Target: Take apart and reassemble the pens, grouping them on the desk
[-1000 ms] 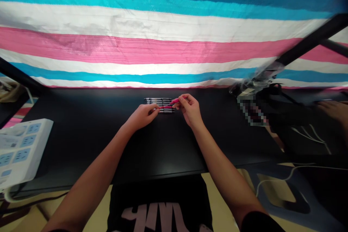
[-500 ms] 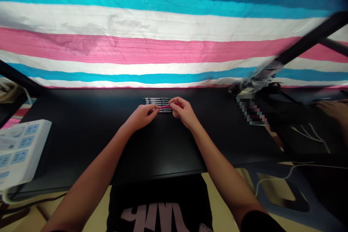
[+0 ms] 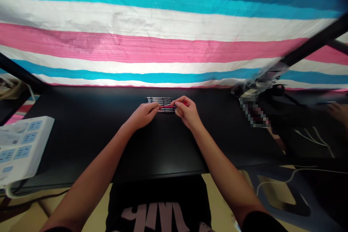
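Several pens point(image 3: 159, 99) with clear barrels and dark ends lie side by side in a row on the black table point(image 3: 165, 145). Over the near part of this row, a slim red pen-like thing point(image 3: 168, 107) stretches between my hands. My left hand point(image 3: 148, 113) pinches its left end with thumb and fingertips. On the other side, my right hand point(image 3: 186, 110) is closed on its right end, and a bit of red shows among the fingers. My fingers cover both ends and part of the pen row.
A white power strip point(image 3: 29, 148) with blue sockets sits at the left table edge. To the right are a plastic-wrapped item point(image 3: 268, 76) near a black frame post, and cables point(image 3: 312, 136). Another person's hand point(image 3: 338, 112) is at the far right. A striped sheet point(image 3: 174, 49) hangs behind.
The view has shifted slightly, so the table items appear a little further right. Both hands keep their grip on the slim red thing, with only slight finger movement.
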{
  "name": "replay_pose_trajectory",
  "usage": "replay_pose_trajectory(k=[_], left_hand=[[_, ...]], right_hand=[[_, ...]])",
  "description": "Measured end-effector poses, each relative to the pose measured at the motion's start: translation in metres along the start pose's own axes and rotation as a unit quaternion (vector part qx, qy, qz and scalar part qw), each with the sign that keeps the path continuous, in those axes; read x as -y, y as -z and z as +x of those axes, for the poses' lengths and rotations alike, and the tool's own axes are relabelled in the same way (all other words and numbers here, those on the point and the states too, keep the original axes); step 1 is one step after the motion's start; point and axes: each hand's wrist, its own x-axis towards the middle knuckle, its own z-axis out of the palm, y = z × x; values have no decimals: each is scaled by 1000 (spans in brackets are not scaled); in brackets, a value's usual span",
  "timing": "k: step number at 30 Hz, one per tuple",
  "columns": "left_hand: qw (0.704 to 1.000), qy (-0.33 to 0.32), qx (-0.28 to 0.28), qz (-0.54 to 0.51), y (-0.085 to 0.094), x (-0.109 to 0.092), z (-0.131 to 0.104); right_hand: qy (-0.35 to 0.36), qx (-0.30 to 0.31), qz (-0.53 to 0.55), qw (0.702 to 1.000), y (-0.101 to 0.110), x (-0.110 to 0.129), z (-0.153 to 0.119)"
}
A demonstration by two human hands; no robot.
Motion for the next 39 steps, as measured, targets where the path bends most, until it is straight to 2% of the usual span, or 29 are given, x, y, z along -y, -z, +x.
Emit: replay_pose_trajectory(k=[6,19,26,33,39], left_hand=[[999,-13,-11,48,-2,3,1],[997,-18,-60,48,-3,7,0],[997,-13,-59,50,-3,4,0],[997,-5,-38,60,-1,0,-1],[998,4,-32,63,-2,1,-1]], right_hand=[[-23,6,9,1000,-1,-3,2],[-31,23,-7,999,-1,-6,1],[-19,6,-14,1000,-3,-7,1],[-22,30,1,999,-2,-8,1],[-22,21,3,1000,0,-11,1]])
